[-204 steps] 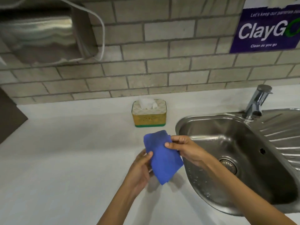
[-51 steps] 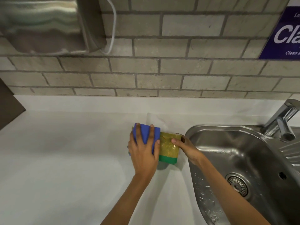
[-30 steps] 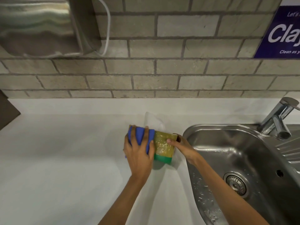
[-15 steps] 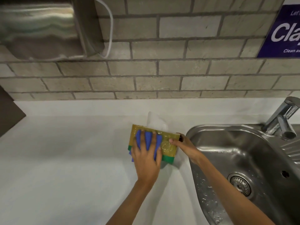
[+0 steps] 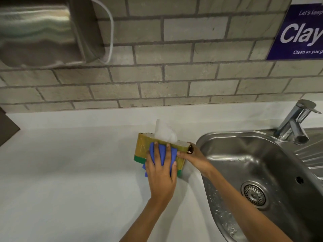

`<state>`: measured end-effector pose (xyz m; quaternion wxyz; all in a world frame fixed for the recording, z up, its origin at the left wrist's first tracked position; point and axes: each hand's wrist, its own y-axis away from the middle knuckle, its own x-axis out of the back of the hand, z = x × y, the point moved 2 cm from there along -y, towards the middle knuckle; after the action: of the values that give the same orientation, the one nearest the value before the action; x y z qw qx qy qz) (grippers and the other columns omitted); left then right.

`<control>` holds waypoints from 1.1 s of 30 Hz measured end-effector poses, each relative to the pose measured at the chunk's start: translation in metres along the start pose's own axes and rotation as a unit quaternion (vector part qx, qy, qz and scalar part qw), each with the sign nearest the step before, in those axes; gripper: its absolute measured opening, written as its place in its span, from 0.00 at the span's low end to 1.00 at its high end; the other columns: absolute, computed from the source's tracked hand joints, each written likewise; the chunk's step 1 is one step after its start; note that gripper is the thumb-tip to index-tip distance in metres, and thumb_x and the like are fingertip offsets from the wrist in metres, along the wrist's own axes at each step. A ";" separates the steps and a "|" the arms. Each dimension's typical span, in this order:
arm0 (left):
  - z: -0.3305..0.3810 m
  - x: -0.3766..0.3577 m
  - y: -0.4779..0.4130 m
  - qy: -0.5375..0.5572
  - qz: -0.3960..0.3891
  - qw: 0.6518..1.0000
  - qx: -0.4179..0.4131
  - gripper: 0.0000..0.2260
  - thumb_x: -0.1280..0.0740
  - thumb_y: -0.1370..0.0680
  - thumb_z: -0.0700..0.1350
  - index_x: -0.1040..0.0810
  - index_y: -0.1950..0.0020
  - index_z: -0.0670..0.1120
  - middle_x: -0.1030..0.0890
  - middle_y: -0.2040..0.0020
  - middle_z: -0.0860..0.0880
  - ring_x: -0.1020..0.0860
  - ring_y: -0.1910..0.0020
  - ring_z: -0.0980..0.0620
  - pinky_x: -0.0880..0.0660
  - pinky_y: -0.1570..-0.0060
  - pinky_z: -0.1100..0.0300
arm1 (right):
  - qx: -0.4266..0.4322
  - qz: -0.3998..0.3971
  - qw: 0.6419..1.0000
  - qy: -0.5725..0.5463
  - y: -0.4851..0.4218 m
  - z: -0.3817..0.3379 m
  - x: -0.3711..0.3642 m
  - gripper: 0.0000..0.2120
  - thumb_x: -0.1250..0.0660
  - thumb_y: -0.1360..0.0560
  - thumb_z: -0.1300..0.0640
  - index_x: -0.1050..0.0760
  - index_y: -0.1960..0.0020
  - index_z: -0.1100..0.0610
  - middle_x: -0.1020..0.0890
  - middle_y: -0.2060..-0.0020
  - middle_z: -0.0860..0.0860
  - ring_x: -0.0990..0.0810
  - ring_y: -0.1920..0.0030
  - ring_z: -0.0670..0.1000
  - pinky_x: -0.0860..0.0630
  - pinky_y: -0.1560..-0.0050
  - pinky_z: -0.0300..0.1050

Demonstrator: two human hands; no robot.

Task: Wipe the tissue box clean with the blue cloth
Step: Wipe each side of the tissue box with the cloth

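One white countertop [image 5: 70, 180] with tissue box [image 5: 141, 147], steel sink [image 5: 227, 137], brick wall [image 5: 174, 75].

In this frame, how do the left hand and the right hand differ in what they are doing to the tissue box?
The left hand lies flat with fingers spread on the front face of the tissue box; the right hand grips the box's right end. The left hand presses the blue cloth against the box; the right hand holds no cloth. Both are on the box.
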<state>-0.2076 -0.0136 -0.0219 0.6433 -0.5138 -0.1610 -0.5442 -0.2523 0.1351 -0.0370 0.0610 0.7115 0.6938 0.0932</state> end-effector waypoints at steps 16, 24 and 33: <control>-0.028 0.000 0.015 0.431 0.040 0.782 0.449 0.17 0.47 0.19 0.50 0.31 0.33 0.48 0.21 0.50 0.49 0.23 0.49 0.47 0.29 0.47 0.56 | 0.132 0.059 0.988 0.047 0.034 0.008 -0.027 0.32 0.26 0.33 0.51 0.38 0.36 0.56 0.31 0.45 0.38 0.29 0.39 0.45 0.30 0.47 0.23; -0.038 0.010 0.018 0.422 -0.044 0.803 0.419 0.20 0.31 0.27 0.50 0.30 0.39 0.44 0.19 0.48 0.38 0.20 0.51 0.39 0.23 0.46 0.45 | 0.131 0.063 0.989 0.010 0.052 0.022 -0.033 0.23 0.31 0.28 0.57 0.37 0.38 0.56 0.29 0.42 0.47 0.29 0.36 0.49 0.28 0.49 0.23; -0.069 0.023 -0.009 0.303 -0.035 0.865 0.398 0.14 0.35 0.24 0.51 0.27 0.45 0.42 0.23 0.58 0.47 0.24 0.54 0.45 0.30 0.51 0.56 | 0.122 0.016 0.992 -0.008 0.091 0.030 -0.057 0.22 0.31 0.28 0.57 0.37 0.39 0.51 0.30 0.39 0.42 0.31 0.38 0.39 0.27 0.52 0.23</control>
<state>-0.2314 -0.0824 -0.0293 0.7909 -0.0184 -0.1785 -0.5851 -0.1587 0.0766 -0.0492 -0.0229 0.7256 0.6878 0.0031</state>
